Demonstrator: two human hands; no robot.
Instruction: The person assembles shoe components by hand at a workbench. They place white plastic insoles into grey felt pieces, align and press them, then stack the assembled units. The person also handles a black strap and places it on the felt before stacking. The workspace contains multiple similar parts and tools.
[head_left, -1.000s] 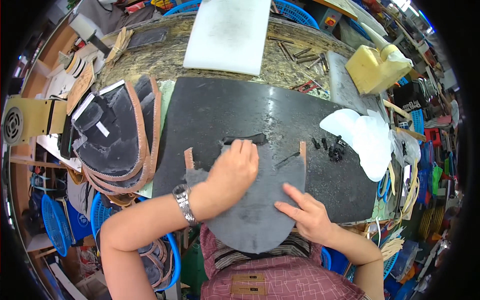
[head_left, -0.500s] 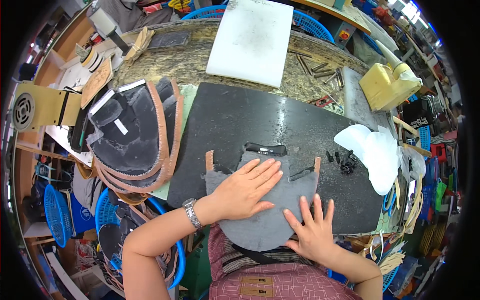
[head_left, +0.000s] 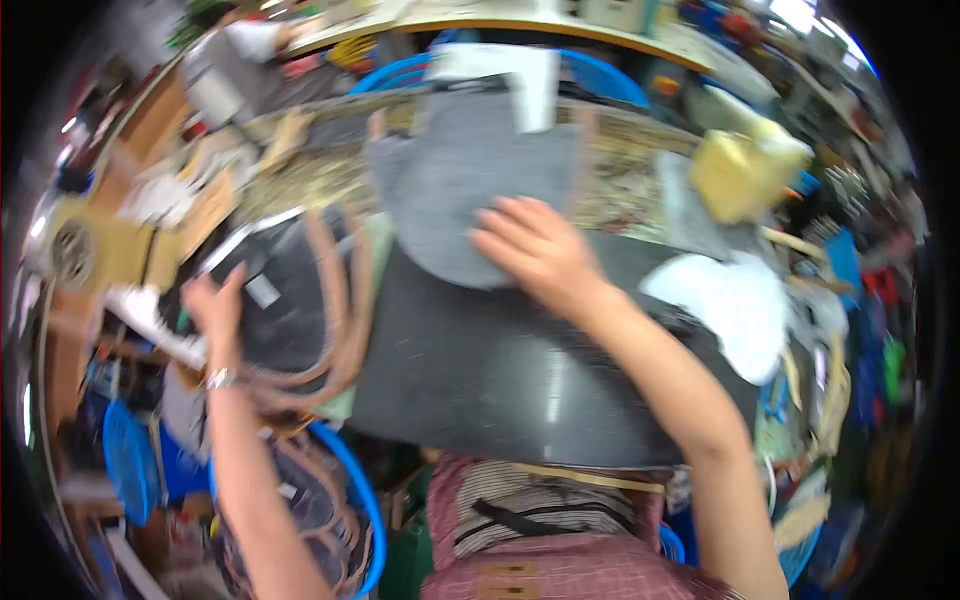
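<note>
While the right hand (head_left: 540, 250) lies over the lower part of the grey panel (head_left: 450, 190), fingers extended, seemingly to steady it, the left hand (head_left: 215, 305) is at the outer edge of the stack (head_left: 285, 325), thumb parted, though blur hides whether it grips. Overlapping the far edge of the black board (head_left: 460, 350) and part of the white board (head_left: 537, 98), the panel seems set there within reach. Around them are the worn bench (head_left: 310, 178), white sheets (head_left: 720, 300), a yellow jug (head_left: 740, 178) and a cluttered workshop.
</note>
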